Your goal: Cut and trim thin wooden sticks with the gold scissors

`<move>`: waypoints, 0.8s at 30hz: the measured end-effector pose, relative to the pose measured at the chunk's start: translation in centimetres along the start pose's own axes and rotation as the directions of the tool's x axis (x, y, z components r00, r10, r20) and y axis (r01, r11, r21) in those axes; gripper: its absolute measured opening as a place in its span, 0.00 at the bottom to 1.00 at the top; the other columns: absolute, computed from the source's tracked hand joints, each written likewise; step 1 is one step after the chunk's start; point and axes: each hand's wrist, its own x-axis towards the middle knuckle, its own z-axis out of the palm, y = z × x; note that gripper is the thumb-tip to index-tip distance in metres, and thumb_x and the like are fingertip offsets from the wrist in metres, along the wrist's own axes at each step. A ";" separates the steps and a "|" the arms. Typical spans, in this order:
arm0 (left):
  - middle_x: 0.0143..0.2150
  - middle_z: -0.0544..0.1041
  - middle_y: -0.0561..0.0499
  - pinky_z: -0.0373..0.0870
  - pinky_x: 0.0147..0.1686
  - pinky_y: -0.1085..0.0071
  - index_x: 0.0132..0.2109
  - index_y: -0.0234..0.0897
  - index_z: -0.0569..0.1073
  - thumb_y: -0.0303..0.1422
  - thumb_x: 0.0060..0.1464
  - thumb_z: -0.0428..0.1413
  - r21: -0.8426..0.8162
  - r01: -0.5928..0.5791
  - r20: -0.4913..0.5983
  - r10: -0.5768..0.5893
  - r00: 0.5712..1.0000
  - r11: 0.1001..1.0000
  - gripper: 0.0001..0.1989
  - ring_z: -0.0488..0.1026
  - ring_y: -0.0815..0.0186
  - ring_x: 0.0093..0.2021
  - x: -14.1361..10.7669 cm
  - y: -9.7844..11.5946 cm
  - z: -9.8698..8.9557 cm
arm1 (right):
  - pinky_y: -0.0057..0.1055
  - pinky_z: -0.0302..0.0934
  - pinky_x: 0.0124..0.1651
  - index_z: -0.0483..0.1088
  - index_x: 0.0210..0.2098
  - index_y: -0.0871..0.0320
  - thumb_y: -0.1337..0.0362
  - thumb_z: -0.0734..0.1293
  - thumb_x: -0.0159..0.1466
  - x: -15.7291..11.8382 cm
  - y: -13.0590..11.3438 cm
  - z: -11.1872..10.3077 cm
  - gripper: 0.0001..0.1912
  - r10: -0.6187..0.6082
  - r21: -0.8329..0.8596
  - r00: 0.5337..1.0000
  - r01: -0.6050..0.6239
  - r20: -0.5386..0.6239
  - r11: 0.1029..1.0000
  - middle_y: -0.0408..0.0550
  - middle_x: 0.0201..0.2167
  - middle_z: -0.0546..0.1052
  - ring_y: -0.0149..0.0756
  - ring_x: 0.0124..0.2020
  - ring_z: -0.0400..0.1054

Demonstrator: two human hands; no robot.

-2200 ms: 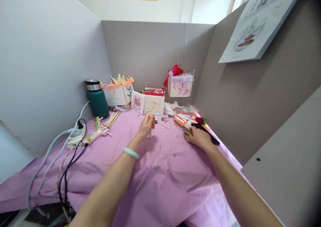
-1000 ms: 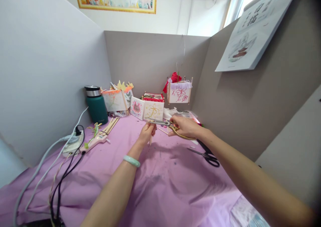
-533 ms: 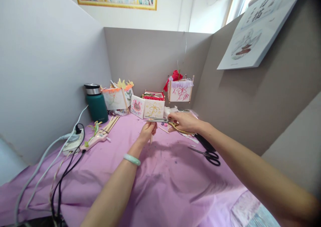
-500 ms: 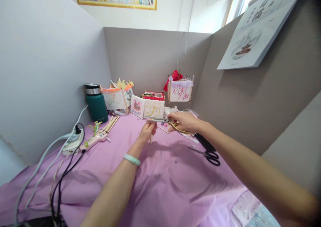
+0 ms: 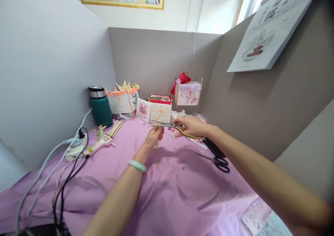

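Note:
My left hand [image 5: 153,136], with a pale green bangle [image 5: 137,165] on its wrist, is closed round a thin wooden stick [image 5: 157,145]. The stick's lower end shows below my fingers and its tip just above them. My right hand [image 5: 190,125] grips gold-handled scissors [image 5: 188,134]. Their blades point left and lie across the top of the stick, right at my left fingertips. Whether the blades touch the wood I cannot tell. Behind the hands stand decorated white panels [image 5: 160,113] with a yellow flower drawing.
Black-handled scissors [image 5: 221,164] lie at right on the purple cloth [image 5: 167,190]. At left are a green bottle [image 5: 100,109], a pink glue gun [image 5: 100,145], a bundle of sticks [image 5: 116,129] and a power strip [image 5: 75,148] with cables. A decorated box lantern [image 5: 188,95] hangs behind.
The view has shifted very slightly. Both hands, the stick and the gold-handled scissors keep nearly the same positions.

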 end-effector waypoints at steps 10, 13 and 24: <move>0.19 0.55 0.60 0.50 0.19 0.76 0.28 0.36 0.61 0.48 0.53 0.54 -0.028 0.003 0.027 -0.002 1.000 1.000 0.19 0.50 0.76 0.18 0.0 0.0 0.0 | 0.28 0.58 0.39 0.66 0.49 0.53 0.46 0.69 0.54 0.3 0.1 0.0 0.28 -0.009 0.099 0.999 0.006 0.036 0.995 0.47 0.44 0.75 0.41 0.42 0.69; 0.19 0.55 0.60 0.50 0.19 0.76 0.30 0.35 0.63 0.48 0.52 0.54 -0.031 0.009 0.040 -0.008 0.999 0.999 0.19 0.50 0.76 0.18 0.0 -0.1 0.0 | 0.30 0.58 0.40 0.66 0.50 0.53 0.44 0.68 0.53 0.4 0.0 0.0 0.30 -0.001 0.023 1.000 0.000 0.026 1.000 0.49 0.44 0.75 0.44 0.43 0.69; 0.18 0.55 0.60 0.50 0.19 0.74 0.33 0.34 0.66 0.48 0.52 0.54 -0.018 0.002 0.066 -0.001 0.998 1.000 0.19 0.51 0.75 0.18 0.0 -0.1 -0.1 | 0.30 0.57 0.40 0.64 0.53 0.52 0.40 0.66 0.54 0.3 -0.2 0.1 0.34 0.022 -0.141 0.999 -0.018 0.029 0.990 0.52 0.46 0.72 0.44 0.43 0.67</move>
